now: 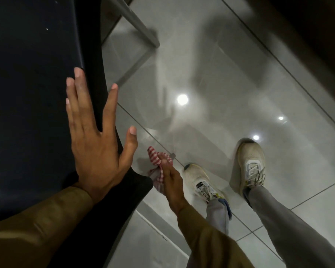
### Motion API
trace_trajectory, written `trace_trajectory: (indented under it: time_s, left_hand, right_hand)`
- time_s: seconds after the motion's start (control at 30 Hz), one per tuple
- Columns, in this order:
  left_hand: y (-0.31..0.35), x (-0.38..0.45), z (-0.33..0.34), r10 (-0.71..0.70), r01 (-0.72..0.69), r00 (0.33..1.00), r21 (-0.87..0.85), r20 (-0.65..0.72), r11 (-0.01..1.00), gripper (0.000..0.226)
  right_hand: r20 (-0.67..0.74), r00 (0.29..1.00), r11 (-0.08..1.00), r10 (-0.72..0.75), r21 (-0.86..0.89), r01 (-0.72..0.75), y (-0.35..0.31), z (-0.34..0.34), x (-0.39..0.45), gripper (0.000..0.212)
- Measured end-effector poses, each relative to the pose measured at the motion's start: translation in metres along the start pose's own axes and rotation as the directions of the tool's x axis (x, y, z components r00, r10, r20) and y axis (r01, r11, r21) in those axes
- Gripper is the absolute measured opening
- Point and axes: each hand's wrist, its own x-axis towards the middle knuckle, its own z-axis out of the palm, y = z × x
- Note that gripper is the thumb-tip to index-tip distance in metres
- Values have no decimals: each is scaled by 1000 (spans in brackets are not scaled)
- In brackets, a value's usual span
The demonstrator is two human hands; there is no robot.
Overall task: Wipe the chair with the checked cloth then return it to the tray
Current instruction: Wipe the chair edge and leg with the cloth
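Left hand (97, 149) flat, fingers spread, on dark chair (33, 93) edge. Right hand (172, 182) lower, clutching bunched red-white checked cloth (157, 161) beside chair, above tiled floor (211, 78); two pale sneakers nearby.

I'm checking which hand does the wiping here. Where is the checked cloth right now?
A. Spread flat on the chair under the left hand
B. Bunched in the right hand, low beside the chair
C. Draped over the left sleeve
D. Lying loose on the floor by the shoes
B: the checked cloth is bunched in the right hand beside the chair, while the left hand lies open and bare.
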Motion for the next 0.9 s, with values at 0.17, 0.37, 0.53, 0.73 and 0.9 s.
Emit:
trace_trajectory:
  time_s: [0.17,0.37,0.53,0.73,0.9]
  left_hand:
    - [0,0,-1,-4,4,1000,9,9,1000,70]
    - [5,0,-5,-27,27,1000,7,13,1000,70]
    - [1,-1,-1,-13,13,1000,22,-7,1000,72]
    - [-3,0,4,-14,14,1000,36,-12,999,72]
    - [4,0,-2,-32,32,999,50,4,998,73]
  right_hand:
    - [-13,998,998,65,-1,-65,-14,-2,-6,45]
    - [80,983,983,-165,91,157,-1,12,-84,42]
    - [-18,999,990,-30,141,32,15,-4,-13,34]
    - [-89,994,993,62,108,-52,-4,2,18,33]
    - [49,993,984,-106,152,97,-8,17,-79,57]
